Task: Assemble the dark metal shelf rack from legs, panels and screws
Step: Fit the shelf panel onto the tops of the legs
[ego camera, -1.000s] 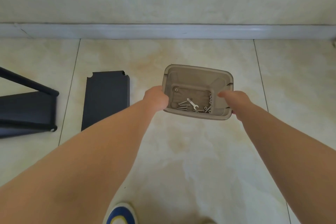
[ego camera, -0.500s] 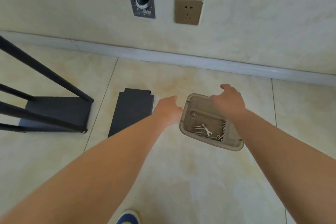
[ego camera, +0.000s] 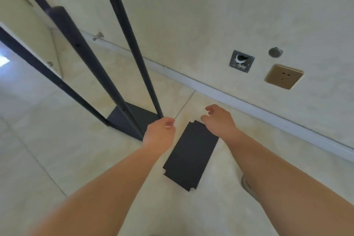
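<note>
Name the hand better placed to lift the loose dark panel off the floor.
Right, probably. The right hand hovers, fingers loosely curled and empty, over the far end of the loose panel; the left hand sits beside it.

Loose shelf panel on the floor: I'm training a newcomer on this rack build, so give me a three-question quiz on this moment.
1. True or false: the left hand grips the loose panel.
2. How many legs rise from the standing rack? A) two B) four
3. Fill in: the panel lies flat on the ___.

Key: 1 false, neither it nor the right hand holds anything. 2 B. 3 floor.
</note>
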